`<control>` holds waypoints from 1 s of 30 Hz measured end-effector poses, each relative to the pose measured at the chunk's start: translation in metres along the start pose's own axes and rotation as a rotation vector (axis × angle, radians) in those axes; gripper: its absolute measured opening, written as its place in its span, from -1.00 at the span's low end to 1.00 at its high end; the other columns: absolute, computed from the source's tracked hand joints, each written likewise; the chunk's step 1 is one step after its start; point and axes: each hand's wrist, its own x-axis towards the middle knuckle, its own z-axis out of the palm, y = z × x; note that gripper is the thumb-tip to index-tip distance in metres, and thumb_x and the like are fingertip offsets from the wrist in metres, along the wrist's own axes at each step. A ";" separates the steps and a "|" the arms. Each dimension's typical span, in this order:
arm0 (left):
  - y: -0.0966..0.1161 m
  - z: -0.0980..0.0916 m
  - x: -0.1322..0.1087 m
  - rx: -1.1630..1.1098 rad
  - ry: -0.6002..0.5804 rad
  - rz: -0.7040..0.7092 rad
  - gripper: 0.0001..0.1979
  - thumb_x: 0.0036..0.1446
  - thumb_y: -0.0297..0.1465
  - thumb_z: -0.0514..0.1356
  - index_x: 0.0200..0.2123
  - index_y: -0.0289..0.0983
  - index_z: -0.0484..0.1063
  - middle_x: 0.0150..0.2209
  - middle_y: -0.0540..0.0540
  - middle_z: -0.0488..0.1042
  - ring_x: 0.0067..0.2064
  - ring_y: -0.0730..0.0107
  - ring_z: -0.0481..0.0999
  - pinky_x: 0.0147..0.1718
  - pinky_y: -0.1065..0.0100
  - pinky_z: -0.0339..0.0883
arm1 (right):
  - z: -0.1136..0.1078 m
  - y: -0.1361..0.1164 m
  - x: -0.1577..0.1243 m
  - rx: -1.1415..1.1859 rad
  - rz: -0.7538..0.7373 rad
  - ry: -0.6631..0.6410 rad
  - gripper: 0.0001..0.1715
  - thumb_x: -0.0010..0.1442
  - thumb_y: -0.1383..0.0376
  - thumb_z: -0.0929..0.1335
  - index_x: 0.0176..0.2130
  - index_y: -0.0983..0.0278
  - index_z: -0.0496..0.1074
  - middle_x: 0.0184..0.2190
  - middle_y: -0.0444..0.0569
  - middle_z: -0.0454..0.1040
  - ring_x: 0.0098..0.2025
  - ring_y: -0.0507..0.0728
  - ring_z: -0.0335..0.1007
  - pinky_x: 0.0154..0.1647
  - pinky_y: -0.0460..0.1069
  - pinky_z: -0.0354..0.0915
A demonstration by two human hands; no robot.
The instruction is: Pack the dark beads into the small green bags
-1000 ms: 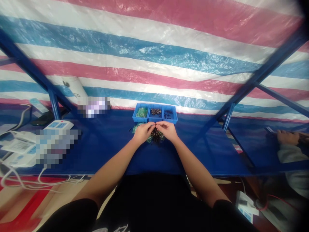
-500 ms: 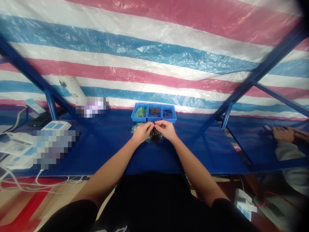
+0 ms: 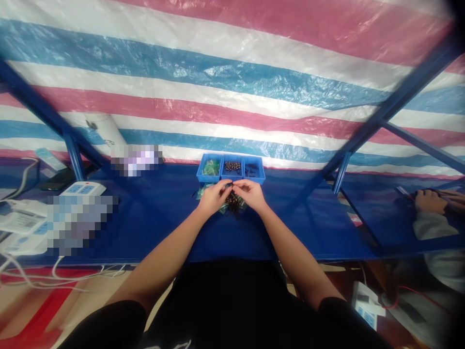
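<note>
My left hand [image 3: 212, 198] and my right hand [image 3: 250, 194] meet fingertip to fingertip, thumbs and fingers pinched together. Something small and dark shows at their tips, too small to name. Just below them lies a pile of small dark and brass-coloured parts [image 3: 234, 204], partly hidden by the hands. Green packets [image 3: 201, 192] lie beside my left hand. Behind the hands stand three joined blue bins: the left bin [image 3: 199, 174] holds green packets, the middle bin [image 3: 231, 178] brass-and-black pieces, the right bin [image 3: 258, 175] small black pieces.
Blue frame posts [image 3: 339, 177] flank the blue table [image 3: 290, 232]. To the left are a white power strip [image 3: 85, 188], cables, a dark phone [image 3: 56, 179] and a white cylinder [image 3: 109, 130]. Striped sheeting [image 3: 232, 97] hangs behind. A co-worker's hands [image 3: 432, 201] show at right.
My fingers have shifted slightly at the tips, and a dark bit now shows between them. The co-worker's hands have moved a little. The view has shifted slightly.
</note>
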 end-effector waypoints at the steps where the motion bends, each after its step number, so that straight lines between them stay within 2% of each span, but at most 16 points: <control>1: 0.000 0.000 0.000 -0.003 0.002 -0.001 -0.71 0.27 -0.23 0.07 0.00 -0.18 0.39 -0.32 -0.01 0.56 -0.38 0.46 0.52 -0.34 0.47 0.34 | 0.000 0.000 0.000 0.002 0.000 -0.001 -0.62 -0.03 0.08 0.47 -0.25 0.26 0.54 -0.35 -0.01 0.57 -0.36 0.11 0.49 -0.24 0.04 0.44; 6: 0.000 0.000 0.000 -0.019 0.008 0.042 -0.75 0.30 -0.26 0.03 -0.10 -0.18 0.45 -0.13 -0.03 0.55 -0.25 0.44 0.55 -0.24 0.46 0.36 | 0.001 0.002 0.000 0.009 -0.002 -0.015 -0.61 -0.03 0.08 0.47 -0.24 0.27 0.53 -0.36 -0.01 0.57 -0.36 0.11 0.49 -0.25 0.04 0.44; 16: 0.003 -0.004 0.001 -0.005 -0.018 0.031 -0.74 0.30 -0.24 0.03 -0.14 -0.19 0.46 -0.26 -0.02 0.57 -0.33 0.42 0.53 -0.31 0.45 0.33 | 0.001 0.000 -0.001 0.007 -0.003 -0.013 -0.60 -0.03 0.08 0.47 -0.24 0.27 0.55 -0.37 -0.01 0.56 -0.39 0.11 0.48 -0.27 0.04 0.43; 30: 0.002 -0.002 0.001 0.015 -0.033 0.037 -0.74 0.32 -0.25 0.00 -0.18 -0.19 0.44 -0.31 0.00 0.55 -0.32 0.42 0.52 -0.30 0.44 0.29 | 0.001 0.000 -0.001 0.008 -0.003 -0.025 -0.62 -0.02 0.10 0.47 -0.24 0.30 0.54 -0.38 -0.02 0.56 -0.43 0.06 0.45 -0.31 -0.01 0.41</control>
